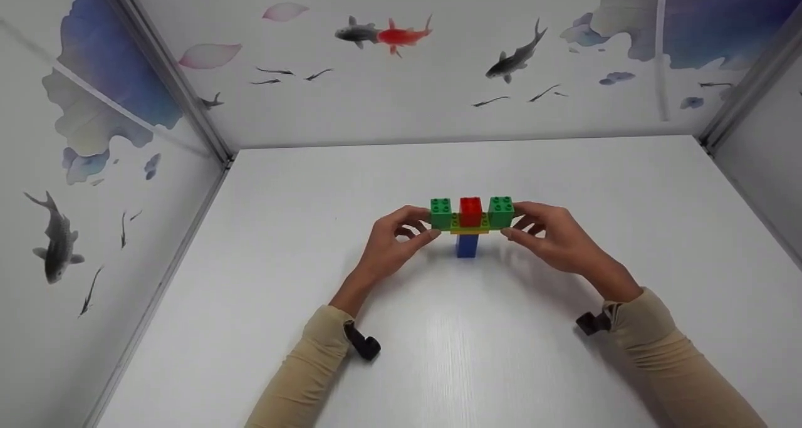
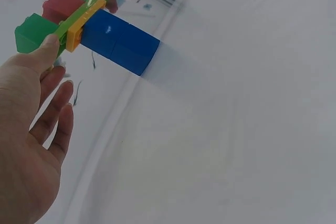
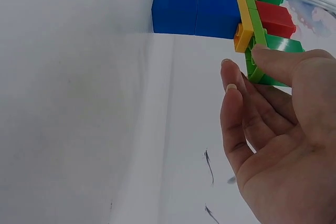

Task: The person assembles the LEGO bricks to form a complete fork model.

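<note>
A toy building-brick structure stands upright on the white table. Two stacked blue bricks (image 3: 195, 14) form its column, topped by a yellow plate (image 2: 86, 22) and a longer lime-green strip (image 3: 255, 22). On the strip sit a red brick (image 1: 470, 213) in the middle and green bricks at the left (image 1: 441, 217) and right (image 1: 501, 215) ends. My left hand (image 1: 390, 243) pinches the left end of the strip and its green brick between thumb and fingers. At the opposite end, my right hand (image 1: 554, 239) pinches the same way, its thumb below the green brick.
The white tabletop (image 1: 426, 359) spreads around the structure. Behind it rises a white wall (image 1: 438, 102) printed with fish and petals, and another printed wall (image 1: 37, 328) borders the left. Black wrist cameras are on the left (image 1: 363, 343) and right (image 1: 592, 322) cuffs.
</note>
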{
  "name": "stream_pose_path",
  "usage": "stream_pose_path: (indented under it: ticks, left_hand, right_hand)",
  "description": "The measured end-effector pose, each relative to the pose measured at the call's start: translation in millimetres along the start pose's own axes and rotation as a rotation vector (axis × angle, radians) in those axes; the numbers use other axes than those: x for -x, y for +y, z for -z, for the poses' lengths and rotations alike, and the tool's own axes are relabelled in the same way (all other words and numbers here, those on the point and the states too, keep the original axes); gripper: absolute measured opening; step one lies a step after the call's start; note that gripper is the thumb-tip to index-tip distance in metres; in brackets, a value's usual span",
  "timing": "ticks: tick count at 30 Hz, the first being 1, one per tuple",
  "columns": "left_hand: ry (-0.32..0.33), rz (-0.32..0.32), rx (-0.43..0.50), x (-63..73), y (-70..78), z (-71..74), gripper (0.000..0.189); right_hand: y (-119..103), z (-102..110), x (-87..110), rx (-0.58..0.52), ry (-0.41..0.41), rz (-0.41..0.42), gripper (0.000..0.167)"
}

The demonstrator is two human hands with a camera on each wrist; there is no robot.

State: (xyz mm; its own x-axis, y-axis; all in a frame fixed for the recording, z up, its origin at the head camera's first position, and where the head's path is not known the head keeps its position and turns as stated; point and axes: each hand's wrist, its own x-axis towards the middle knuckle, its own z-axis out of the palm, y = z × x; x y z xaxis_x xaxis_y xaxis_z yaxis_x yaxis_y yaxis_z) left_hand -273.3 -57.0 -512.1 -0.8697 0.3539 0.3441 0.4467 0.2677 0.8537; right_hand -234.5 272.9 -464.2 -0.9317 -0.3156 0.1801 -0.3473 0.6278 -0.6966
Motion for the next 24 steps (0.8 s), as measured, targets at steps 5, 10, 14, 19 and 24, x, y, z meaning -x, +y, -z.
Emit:
stream_pose_path:
  ticks: [5, 10, 14, 19, 24]
  left_hand:
    - [0.017, -0.006, 0.011, -0.1, 1.0, -0.9, 0.037]
    - [0.031, -0.003, 0.025, -1.0, 2.6, -1.7, 0.037]
    - [0.033, 0.012, 0.048, -1.5, 4.8, -3.4, 0.036]
    - [0.047, 0.028, 0.070, -2.2, 10.0, -6.5, 0.038]
    - [0.078, 0.039, 0.110, -2.1, 14.5, -9.1, 0.039]
  right_hand:
    - [0.9, -0.8, 0.0, 0.002, 0.027, 0.045, 0.043]
    - [0.7, -1.7, -0.6, -0.009, 0.043, 0.071, 0.043]
    - [0.0, -2.3, -0.5, -0.021, 0.043, 0.067, 0.041]
    - [-0.5, -2.0, 0.4, -0.038, 0.047, 0.053, 0.039]
    - [-1.3, -1.6, 0.6, -0.053, 0.046, 0.029, 0.041]
